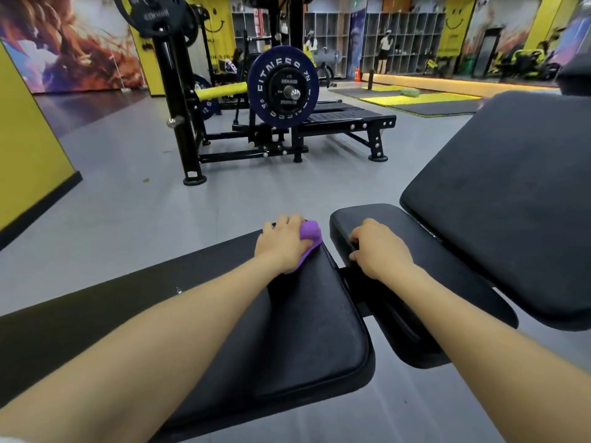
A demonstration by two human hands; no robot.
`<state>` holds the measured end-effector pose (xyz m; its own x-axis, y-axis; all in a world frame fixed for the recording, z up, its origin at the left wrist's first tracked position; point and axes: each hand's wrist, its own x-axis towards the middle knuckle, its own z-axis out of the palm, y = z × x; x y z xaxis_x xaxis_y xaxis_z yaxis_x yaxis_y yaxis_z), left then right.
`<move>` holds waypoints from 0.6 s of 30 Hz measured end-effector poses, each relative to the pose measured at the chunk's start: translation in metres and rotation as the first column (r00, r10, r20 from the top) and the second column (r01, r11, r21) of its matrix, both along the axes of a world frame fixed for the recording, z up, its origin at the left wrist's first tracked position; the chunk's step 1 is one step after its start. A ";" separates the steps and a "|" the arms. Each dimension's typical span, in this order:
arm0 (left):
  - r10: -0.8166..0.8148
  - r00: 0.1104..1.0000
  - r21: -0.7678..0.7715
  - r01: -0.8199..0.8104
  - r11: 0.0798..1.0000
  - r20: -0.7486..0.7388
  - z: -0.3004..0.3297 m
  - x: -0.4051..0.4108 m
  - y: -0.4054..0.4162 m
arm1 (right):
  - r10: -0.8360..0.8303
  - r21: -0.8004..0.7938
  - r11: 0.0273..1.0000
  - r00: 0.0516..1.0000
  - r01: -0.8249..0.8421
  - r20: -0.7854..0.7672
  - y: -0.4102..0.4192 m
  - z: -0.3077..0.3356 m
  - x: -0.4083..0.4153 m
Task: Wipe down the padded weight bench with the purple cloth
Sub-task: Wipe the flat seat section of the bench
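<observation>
The black padded weight bench runs from lower left to upper right: a long flat pad (307,334) under my arms, a small seat pad (425,251) in the middle, and a raised back pad (511,199) at right. My left hand (281,244) presses the bunched purple cloth (308,238) onto the far corner of the long pad. My right hand (377,247) rests on the left edge of the seat pad, fingers curled over its rim.
Grey floor (134,225) surrounds the bench. A black weight machine with a blue plate (283,86) stands ahead, a low black bench (348,118) beside it. A yellow wall (28,148) is at left. People stand by lockers (385,43) far back.
</observation>
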<state>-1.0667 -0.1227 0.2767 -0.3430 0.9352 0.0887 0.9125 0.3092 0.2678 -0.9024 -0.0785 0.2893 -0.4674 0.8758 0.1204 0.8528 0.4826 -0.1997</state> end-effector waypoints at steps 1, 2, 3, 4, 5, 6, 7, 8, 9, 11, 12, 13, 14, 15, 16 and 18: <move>0.023 1.000 -0.005 -0.023 1.000 0.008 0.000 -0.006 0.009 | 0.003 0.004 1.000 1.000 -0.003 0.006 -0.001 -0.001 0.000; 0.040 0.999 -0.008 -0.040 0.999 0.023 0.000 -0.010 0.018 | 0.000 0.009 1.000 1.000 0.000 0.008 -0.002 -0.002 -0.001; 0.054 0.998 -0.004 -0.054 0.999 0.042 0.001 -0.012 0.024 | -0.008 0.012 1.000 1.000 0.007 0.009 -0.002 -0.002 -0.001; 0.063 0.997 0.006 -0.063 0.998 0.054 0.001 -0.012 0.028 | -0.013 0.014 1.000 1.000 0.013 0.015 -0.001 -0.002 -0.001; 0.068 0.997 0.018 -0.069 0.997 0.047 0.002 -0.010 0.028 | -0.016 0.013 1.000 1.000 0.016 0.025 -0.002 -0.002 -0.001; 0.066 0.997 0.025 -0.067 0.997 0.027 0.003 -0.007 0.023 | -0.016 0.008 1.000 0.999 0.015 0.036 -0.002 -0.002 -0.001; 0.051 0.999 0.021 -0.052 0.998 0.004 0.002 -0.005 0.015 | -0.014 0.004 1.000 0.999 0.014 0.044 -0.002 -0.002 -0.001; 0.026 1.000 0.009 -0.026 1.000 -0.014 0.001 -0.004 0.004 | -0.012 0.001 1.000 0.999 0.012 0.051 -0.002 -0.001 0.000; -0.004 1.000 -0.008 0.004 1.000 -0.021 -0.001 -0.003 -0.007 | -0.011 -0.001 1.000 0.999 0.011 0.052 -0.002 -0.001 0.000; -0.058 0.998 -0.016 0.058 0.998 -0.029 -0.003 -0.001 -0.026 | -0.015 0.002 1.000 0.999 0.015 0.040 0.001 0.001 0.001; -0.068 0.997 -0.012 0.068 0.998 -0.042 -0.003 -0.002 -0.029 | -0.018 0.002 1.000 0.999 0.018 0.033 0.001 0.001 0.000; -0.067 0.996 -0.007 0.066 0.998 -0.056 -0.002 -0.003 -0.026 | -0.019 0.003 1.000 0.999 0.019 0.030 0.002 0.001 0.000; -0.060 0.996 -0.002 0.060 0.998 -0.070 -0.001 -0.004 -0.018 | -0.016 0.005 1.000 0.999 0.016 0.031 0.002 0.001 -0.001; -0.046 0.996 0.004 0.046 0.999 -0.074 0.000 -0.007 -0.007 | -0.014 0.004 1.000 0.999 0.013 0.032 0.001 0.001 -0.002; -0.022 0.997 0.011 0.023 1.000 -0.067 0.000 -0.011 0.006 | -0.013 0.001 1.000 0.999 0.013 0.035 0.001 0.000 -0.003; 0.044 0.999 0.014 -0.043 0.999 -0.025 0.000 -0.022 0.035 | -0.013 -0.014 1.000 0.999 0.013 0.036 0.002 0.000 -0.002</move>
<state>-1.0886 -0.0880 0.2768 -0.3807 0.9181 0.1101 0.9048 0.3454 0.2491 -0.9049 -0.0766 0.2896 -0.4595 0.8834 0.0916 0.8658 0.4686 -0.1758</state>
